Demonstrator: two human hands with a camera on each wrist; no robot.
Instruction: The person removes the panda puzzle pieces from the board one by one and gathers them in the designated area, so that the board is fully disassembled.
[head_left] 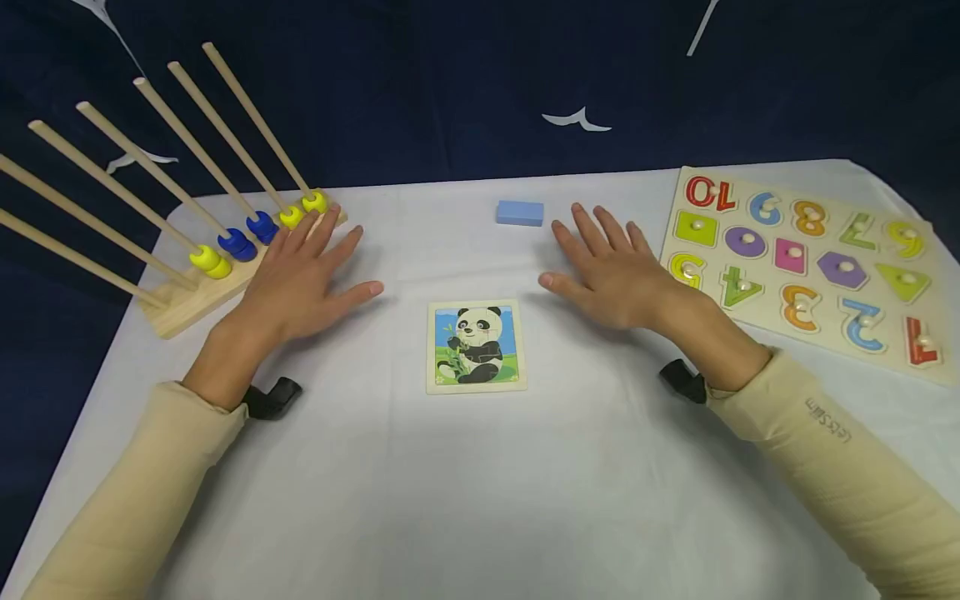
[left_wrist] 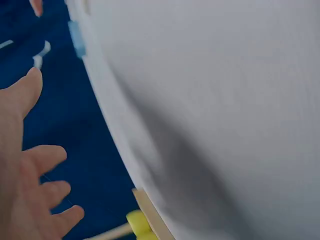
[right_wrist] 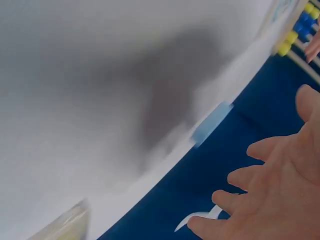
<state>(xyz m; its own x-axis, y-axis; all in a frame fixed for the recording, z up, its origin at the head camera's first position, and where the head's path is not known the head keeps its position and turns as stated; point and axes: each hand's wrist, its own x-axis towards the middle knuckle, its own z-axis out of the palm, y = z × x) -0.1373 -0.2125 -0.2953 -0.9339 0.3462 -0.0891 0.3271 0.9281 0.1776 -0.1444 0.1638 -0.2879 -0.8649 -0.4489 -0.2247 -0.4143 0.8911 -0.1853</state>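
Both hands are raised above the white-covered desk [head_left: 480, 483], palms down, and hold nothing. Left hand [head_left: 296, 287]: fingers spread, thumb pointing right; in the head view its fingertips overlap the far end of the rack [head_left: 206, 302], but the left wrist view shows it apart from the desk. Right hand [head_left: 618, 279]: fingers likewise spread, thumb pointing left, just beside the left edge of the number board [head_left: 828, 302]. The panda puzzle [head_left: 477, 347] lies flat between the hands and slightly nearer the person, touched by neither, its picture upright to the wearer. The blue block [head_left: 520, 213] lies near the far edge, a little left of the right hand's fingertips. The rack stands at far left, with yellow beads [head_left: 210, 261] and blue beads [head_left: 236, 244] low on its posts. The board lies at far right, its knobbed numerals and shapes seated, the numerals upside down to the person. A dark blue curtain [head_left: 450, 83] with white bird figures hangs behind. Both sleeves [head_left: 112, 500] are beige.
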